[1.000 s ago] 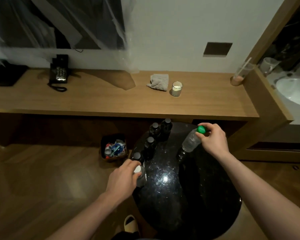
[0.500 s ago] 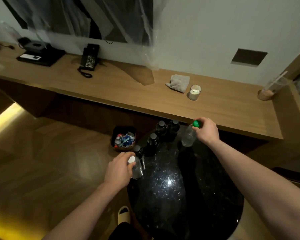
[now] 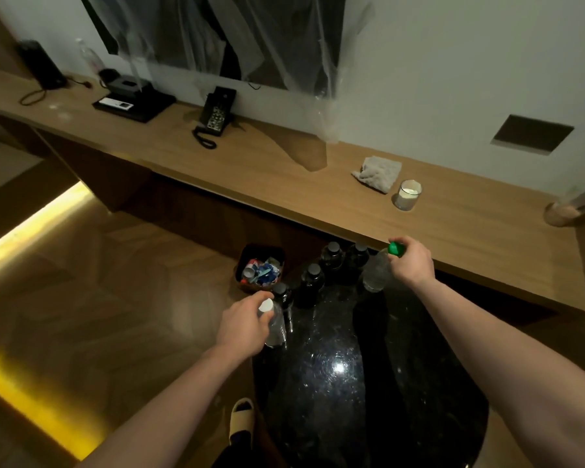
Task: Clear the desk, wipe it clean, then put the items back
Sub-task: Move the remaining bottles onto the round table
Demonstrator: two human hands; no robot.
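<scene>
Two hands work over a round black table before a long wooden desk. Left hand grips a white-capped bottle, upright at the table's left edge. Right hand pinches a green-capped bottle, neck tilted right.

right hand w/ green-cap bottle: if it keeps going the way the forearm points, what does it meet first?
Likely the desk's front edge: the right hand with the green-cap bottle sits just before it. Height is unclear from this view; if higher, it clears onto the desktop.
</scene>
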